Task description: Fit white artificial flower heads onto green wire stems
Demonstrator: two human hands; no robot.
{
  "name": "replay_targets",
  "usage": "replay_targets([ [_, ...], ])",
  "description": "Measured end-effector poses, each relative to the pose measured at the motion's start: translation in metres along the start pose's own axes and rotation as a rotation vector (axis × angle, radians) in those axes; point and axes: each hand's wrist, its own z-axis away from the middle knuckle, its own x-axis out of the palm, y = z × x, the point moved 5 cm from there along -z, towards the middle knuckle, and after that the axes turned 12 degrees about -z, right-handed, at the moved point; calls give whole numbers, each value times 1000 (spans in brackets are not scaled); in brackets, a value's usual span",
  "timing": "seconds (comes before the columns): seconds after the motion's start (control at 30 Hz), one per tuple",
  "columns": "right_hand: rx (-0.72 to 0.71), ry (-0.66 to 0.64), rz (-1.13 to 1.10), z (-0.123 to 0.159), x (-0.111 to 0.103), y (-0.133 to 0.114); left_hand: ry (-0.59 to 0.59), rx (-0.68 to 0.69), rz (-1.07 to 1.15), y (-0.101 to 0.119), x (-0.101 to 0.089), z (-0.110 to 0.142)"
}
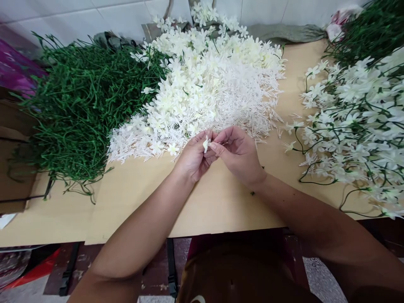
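Observation:
A small white artificial flower (206, 144) is pinched in my left hand (196, 156), its petals showing at the thumb. My right hand (237, 152) meets it from the other side, thumb and forefinger closed at the flower's edge; what exactly those fingertips grip is too small to make out. Both hands hover at the front of a heap of loose white flower heads (192, 75). Thin white stamen pieces (246, 97) lie thickly in the same heap, just beyond my fingers.
Green plastic stems (91, 101) form a big pile at the left. Assembled white flowers on green stems (356, 126) cover the table's right side, with more green stems (375, 29) behind. A cardboard box (15, 155) stands at the left edge. The tan tabletop (202, 210) ends near my body.

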Motion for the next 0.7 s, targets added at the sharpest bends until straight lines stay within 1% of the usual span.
replay_targets([
  [0.23, -215, -31, 224, 6, 3, -9, -9, 8, -35, 3, 2, 3],
  [0.37, -314, -81, 352, 9, 7, -14, 0, 17, -41, 2, 0, 2],
  [0.47, -386, -92, 417, 10, 9, -19, 18, 30, -47, 0, -3, -1],
  [0.53, -417, -87, 442, 11, 10, -21, 13, 44, -50, -2, -5, -2],
  [0.6, -435, -78, 455, 11, 10, -22, -16, 69, -62, -2, -5, -3],
  [0.7, -432, -69, 465, 12, 10, -21, -49, 93, -92, -1, -6, -3],
])
